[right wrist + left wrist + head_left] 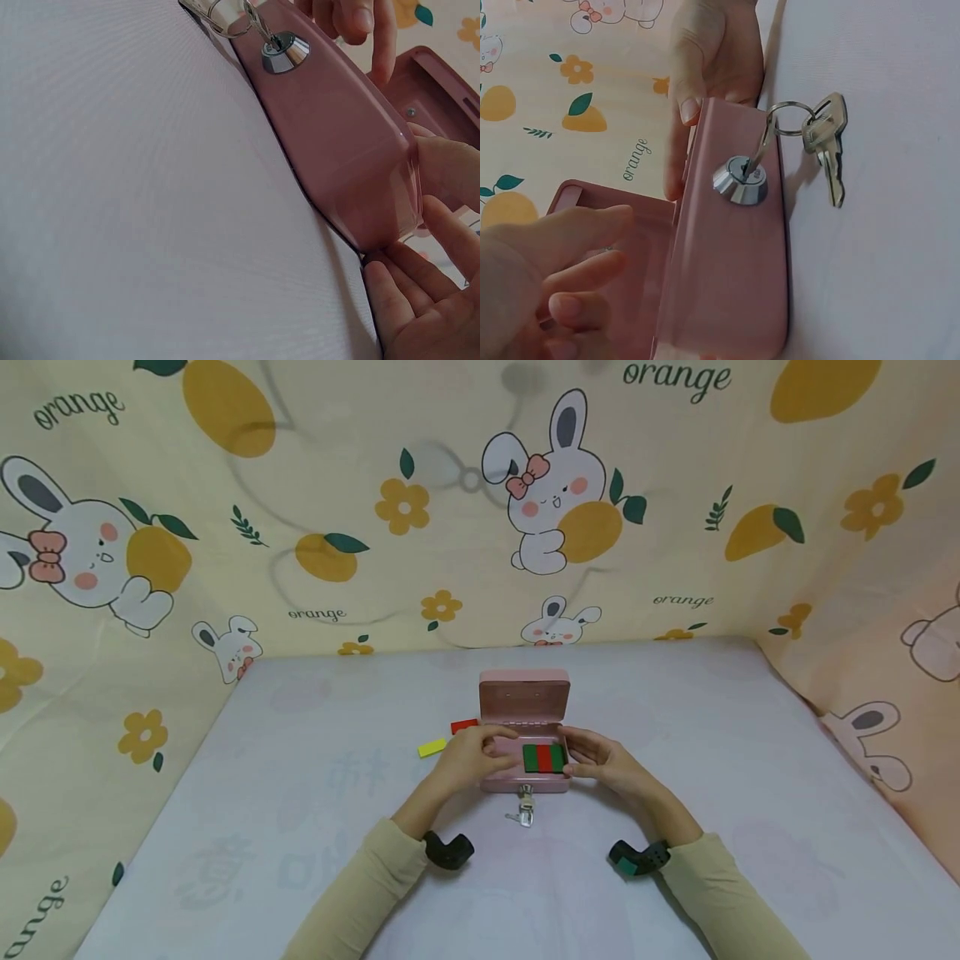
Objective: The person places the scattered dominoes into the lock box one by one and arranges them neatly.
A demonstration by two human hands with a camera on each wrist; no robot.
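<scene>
- Head view: the pink box [502, 786] stood on the white table [337, 843], its lid [525, 699] raised at 12 o'clock. A row of green, red and green blocks [543, 758] lay inside, toward 3 o'clock. Outside, a yellow block [432, 747] lay at 9 o'clock and a loose red block [464, 726] at 10, just beside the left hand [468, 756]. That hand hovered over the box's 9 o'clock side, thumb and fingers apart; the right hand [611, 766] gripped the 3 o'clock end.
- Step, as judged from this view: the blocks appeared to be in the course of being sorted at the box. The next move would call for a light pinch by the left hand at a loose block, with the box held steady.
- Left wrist view: a lock [742, 180] in the front wall held one key, with another [825, 142] hanging from its ring toward 1 o'clock, a detail too small overhead. No blocks could be made out.
- Right wrist view: the right fingers [420, 277] met the box's lower corner at 5 o'clock, a contact hidden overhead; the left fingertips hung near 12, with nothing visible between them.
</scene>
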